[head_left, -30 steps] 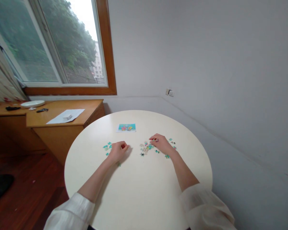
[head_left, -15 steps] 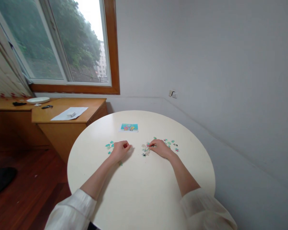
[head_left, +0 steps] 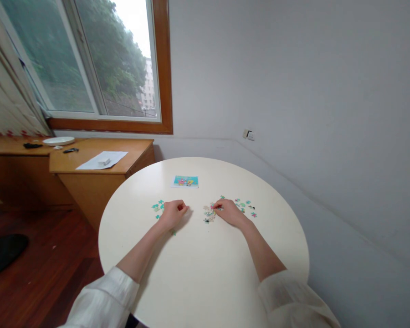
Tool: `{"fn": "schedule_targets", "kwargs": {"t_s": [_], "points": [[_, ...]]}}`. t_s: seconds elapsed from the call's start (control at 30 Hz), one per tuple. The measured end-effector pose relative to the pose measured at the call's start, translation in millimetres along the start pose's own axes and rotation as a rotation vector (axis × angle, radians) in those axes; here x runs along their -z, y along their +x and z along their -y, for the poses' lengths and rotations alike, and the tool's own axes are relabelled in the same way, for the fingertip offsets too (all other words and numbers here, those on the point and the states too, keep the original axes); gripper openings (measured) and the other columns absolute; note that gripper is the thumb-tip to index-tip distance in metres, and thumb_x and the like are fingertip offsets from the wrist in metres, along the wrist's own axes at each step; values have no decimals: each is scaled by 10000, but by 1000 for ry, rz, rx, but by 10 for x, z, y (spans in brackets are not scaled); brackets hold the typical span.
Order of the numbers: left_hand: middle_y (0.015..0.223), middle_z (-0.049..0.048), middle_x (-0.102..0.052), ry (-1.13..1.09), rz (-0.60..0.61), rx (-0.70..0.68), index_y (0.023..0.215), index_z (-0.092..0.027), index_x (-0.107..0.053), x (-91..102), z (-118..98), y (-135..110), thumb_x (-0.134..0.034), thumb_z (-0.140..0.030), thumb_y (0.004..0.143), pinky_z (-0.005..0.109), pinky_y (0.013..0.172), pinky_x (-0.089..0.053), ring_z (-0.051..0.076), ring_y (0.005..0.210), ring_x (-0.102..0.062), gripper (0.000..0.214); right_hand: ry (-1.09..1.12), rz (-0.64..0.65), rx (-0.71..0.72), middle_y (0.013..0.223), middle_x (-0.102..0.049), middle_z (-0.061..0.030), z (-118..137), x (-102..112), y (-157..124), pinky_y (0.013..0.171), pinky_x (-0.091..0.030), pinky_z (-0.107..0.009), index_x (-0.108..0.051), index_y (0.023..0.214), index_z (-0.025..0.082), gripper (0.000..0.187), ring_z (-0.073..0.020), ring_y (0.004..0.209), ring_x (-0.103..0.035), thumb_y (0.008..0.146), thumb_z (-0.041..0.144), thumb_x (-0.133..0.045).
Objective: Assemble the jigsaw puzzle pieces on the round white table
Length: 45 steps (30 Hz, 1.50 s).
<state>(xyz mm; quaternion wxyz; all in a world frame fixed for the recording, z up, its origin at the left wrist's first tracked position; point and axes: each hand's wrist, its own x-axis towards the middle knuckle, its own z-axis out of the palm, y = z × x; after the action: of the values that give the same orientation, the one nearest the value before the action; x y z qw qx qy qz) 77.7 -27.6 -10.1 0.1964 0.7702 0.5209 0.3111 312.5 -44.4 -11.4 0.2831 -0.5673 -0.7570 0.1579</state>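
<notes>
My left hand [head_left: 175, 213] rests on the table with thumb and fingers curled into a pinch; whatever it may hold is hidden. Beside it lie several teal jigsaw puzzle pieces [head_left: 158, 206], and a single green piece [head_left: 173, 232] is near its wrist. My right hand [head_left: 227, 211] reaches over a cluster of puzzle pieces [head_left: 210, 216], its fingertips pinched at a pinkish puzzle piece [head_left: 212, 207]. More loose pieces [head_left: 248, 204] are scattered to the right of that hand, partly covered by it. A teal picture card [head_left: 186, 181] with cartoon figures lies flat beyond both hands.
The round white table [head_left: 198, 273] stands near a grey-white wall with an electrical socket [head_left: 250, 135]. At the left, a wooden desk [head_left: 140, 152] carries a white sheet [head_left: 114, 157] with a small white block [head_left: 104, 161] and a white plate [head_left: 58, 141].
The view has shifted slightly, so everything appears a little further right. Both hands keep nearly the same pose and place among the puzzle pieces.
</notes>
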Motion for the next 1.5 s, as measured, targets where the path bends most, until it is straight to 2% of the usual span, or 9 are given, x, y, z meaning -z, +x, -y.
{"fn": "schedule_targets", "kwargs": {"t_s": [0.17,0.37,0.5,0.7,1.0,1.1,1.27,1.37,1.5], "points": [[539,-6,-562,-5,-9,-8,582,-154,-577,-6,9,1,-456,-331,740,229,561,-315,111,547,-484,266,5,-35,-15,752,-664,-62,59,3,3,693,-423,-264,-667,723,150,162,-156,727,-583,733,196,-512],[541,-6,-563,-17,-7,-9,577,-154,-574,-5,12,1,-447,-338,736,228,568,-322,109,547,-479,274,39,-154,-23,756,-661,-62,26,-41,26,684,-424,-266,-652,737,155,172,-149,703,-579,746,193,-485],[535,-7,-558,-23,-4,-2,569,-155,-572,11,-7,-8,-447,-340,732,230,565,-322,112,543,-472,276,152,-237,-71,747,-660,-51,-27,-84,49,697,-439,-276,-627,724,156,171,-151,711,-588,739,240,-479],[521,-15,-548,-50,-5,-1,564,-157,-564,16,-13,-14,-459,-343,729,228,560,-324,107,524,-459,269,419,-263,-218,632,-626,-19,-72,-149,104,603,-463,-269,-573,703,168,146,-155,633,-611,701,294,-500],[537,-4,-560,-42,7,9,577,-153,-579,28,-24,-12,-455,-343,738,235,575,-330,112,540,-470,278,590,-318,-268,571,-604,-12,-94,-186,162,581,-472,-289,-576,687,159,200,-157,572,-600,615,345,-593],[562,11,-584,-41,1,9,613,-150,-608,26,-16,-5,-456,-348,742,244,589,-346,123,558,-492,282,681,-303,-268,570,-603,-11,-31,-177,157,584,-477,-291,-579,695,154,240,-146,556,-588,570,349,-643],[710,46,-657,-132,12,-47,749,-154,-657,32,-29,-10,-460,-351,758,257,659,-398,150,661,-556,278,805,-177,-210,631,-610,-8,198,-162,100,571,-480,-268,-581,782,151,293,-124,555,-585,555,309,-677],[786,57,-674,-225,30,-100,835,-157,-658,32,-50,-19,-489,-343,753,261,711,-422,155,716,-574,264,799,-101,-198,612,-600,14,335,-194,71,545,-471,-248,-567,808,161,293,-116,548,-584,567,289,-672],[794,60,-676,-322,64,-132,906,-149,-640,22,-77,-29,-525,-324,737,251,700,-439,151,728,-584,269,777,-15,-178,594,-597,26,455,-273,54,488,-440,-217,-553,796,168,264,-105,521,-571,585,289,-656]]}}
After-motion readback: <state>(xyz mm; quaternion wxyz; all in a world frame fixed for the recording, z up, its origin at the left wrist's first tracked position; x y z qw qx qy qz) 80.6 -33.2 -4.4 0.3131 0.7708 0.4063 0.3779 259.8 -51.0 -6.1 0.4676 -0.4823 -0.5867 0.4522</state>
